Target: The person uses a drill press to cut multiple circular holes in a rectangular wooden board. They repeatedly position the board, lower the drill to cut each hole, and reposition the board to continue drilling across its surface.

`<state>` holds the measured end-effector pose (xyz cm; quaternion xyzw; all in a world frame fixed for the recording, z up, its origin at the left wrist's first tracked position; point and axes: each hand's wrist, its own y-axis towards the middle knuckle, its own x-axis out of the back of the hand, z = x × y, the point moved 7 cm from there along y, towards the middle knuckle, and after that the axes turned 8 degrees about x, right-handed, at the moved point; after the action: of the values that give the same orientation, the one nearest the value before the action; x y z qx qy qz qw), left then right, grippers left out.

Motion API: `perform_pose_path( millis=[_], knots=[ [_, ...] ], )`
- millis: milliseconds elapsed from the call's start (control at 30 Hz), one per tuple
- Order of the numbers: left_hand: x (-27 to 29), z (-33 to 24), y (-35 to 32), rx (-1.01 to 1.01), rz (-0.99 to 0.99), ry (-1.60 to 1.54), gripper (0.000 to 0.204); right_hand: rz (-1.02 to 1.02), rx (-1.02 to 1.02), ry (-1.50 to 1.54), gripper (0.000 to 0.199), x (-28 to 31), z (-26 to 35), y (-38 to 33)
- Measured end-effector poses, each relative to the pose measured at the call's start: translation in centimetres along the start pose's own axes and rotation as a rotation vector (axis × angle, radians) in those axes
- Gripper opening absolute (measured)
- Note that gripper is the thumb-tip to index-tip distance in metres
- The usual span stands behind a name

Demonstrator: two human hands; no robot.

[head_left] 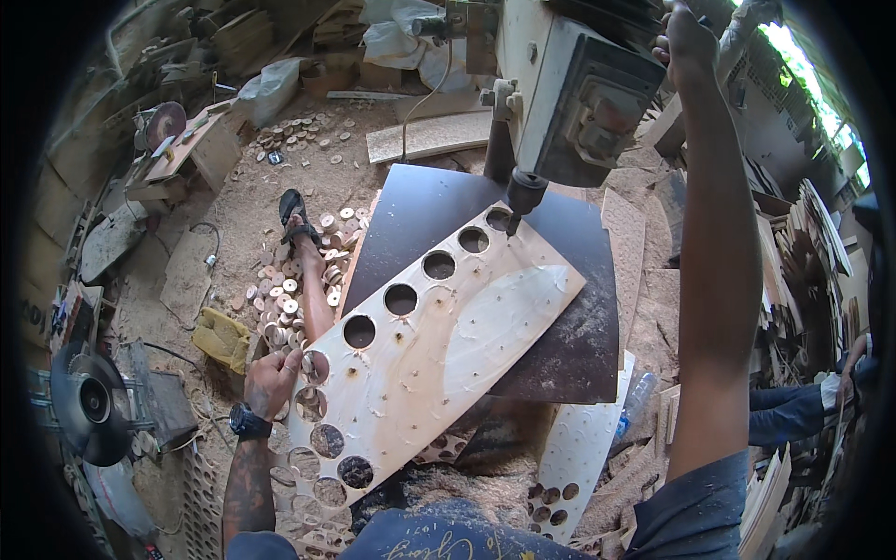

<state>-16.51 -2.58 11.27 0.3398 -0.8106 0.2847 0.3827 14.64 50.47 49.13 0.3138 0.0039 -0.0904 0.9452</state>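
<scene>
A pale plywood board point(457, 327) with a row of round holes along one edge lies slantwise on the dark table of a drill press point(569, 345). My left hand point(273, 381) grips the board's near left edge. My right hand point(686, 42) reaches up high and is closed on a handle at the top of the drill press point(569, 84). The hole-saw bit point(523, 194) hangs just above the far end of the board, beside the last hole point(498, 219).
Several cut wooden discs point(289, 299) litter the sawdust floor around my sandalled foot point(301, 229). Another drilled board point(574, 457) leans below the table. A circular saw point(93, 401) sits at left, a yellow cloth point(222, 338) nearby. Another person's arm point(793, 411) shows at right.
</scene>
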Motion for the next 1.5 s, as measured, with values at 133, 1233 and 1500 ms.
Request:
perform_pose_path(
  millis=[133,1233,1500],
  knots=[
    [-0.2,0.1,-0.4,0.038,-0.011,0.013,0.053,0.008,-0.004,0.111,0.030,0.7,0.6,-1.7],
    [-0.6,-0.6,-2.3,0.179,0.034,0.088,0.058,-0.119,0.300,0.615,0.048,11.4,-5.5,-21.4],
    [-0.5,-0.6,-2.6,0.179,0.004,0.066,0.057,-0.195,0.275,0.645,0.047,10.2,-2.5,-18.6]
  ],
)
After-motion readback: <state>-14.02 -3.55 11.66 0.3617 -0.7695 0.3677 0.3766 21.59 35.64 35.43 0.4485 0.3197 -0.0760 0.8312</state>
